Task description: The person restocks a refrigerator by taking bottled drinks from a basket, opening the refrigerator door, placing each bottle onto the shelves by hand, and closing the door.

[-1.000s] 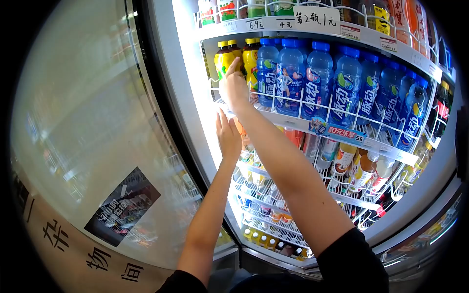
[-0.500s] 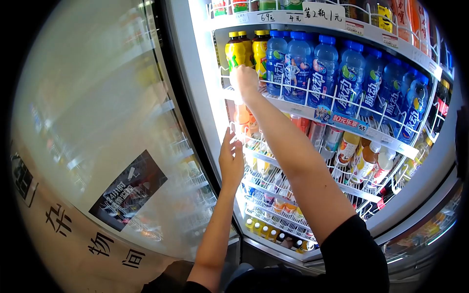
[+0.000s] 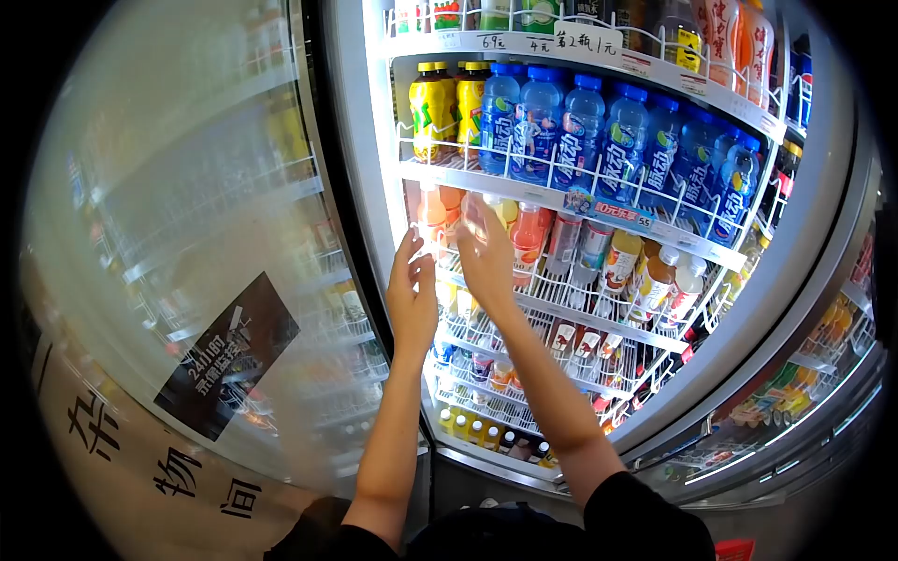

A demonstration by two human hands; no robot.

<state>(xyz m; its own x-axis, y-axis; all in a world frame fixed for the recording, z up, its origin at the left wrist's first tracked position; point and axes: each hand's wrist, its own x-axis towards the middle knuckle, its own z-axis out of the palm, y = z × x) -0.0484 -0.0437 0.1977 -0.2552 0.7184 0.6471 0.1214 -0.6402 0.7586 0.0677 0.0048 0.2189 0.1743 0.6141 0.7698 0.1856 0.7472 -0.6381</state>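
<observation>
My left hand (image 3: pixel 412 290) is raised at the left edge of the lit fridge opening, fingers apart and holding nothing. My right hand (image 3: pixel 485 252) is beside it, fingers stretched up, in front of the shelf below the blue bottles. Glare washes out its fingertips; I see nothing held, and cannot tell whether they touch a bottle. Close to both hands stands a bottle of orange-pink drink (image 3: pixel 432 213). Farther right on that shelf is a pinkish-red bottle (image 3: pixel 529 238). Above, yellow bottles with dark caps (image 3: pixel 427 110) stand beside a row of blue bottles (image 3: pixel 582 131).
White wire rails (image 3: pixel 655 192) front the curved shelves. A handwritten price card (image 3: pixel 587 39) hangs on the upper shelf edge. The glass door (image 3: pixel 178 234) stands open on the left, bearing a dark sticker (image 3: pixel 226 355). Small bottles (image 3: pixel 475 432) line the bottom.
My right hand has come down from the yellow bottles to the shelf below, beside my left hand. Its fingers have straightened. The view has shifted slightly.
</observation>
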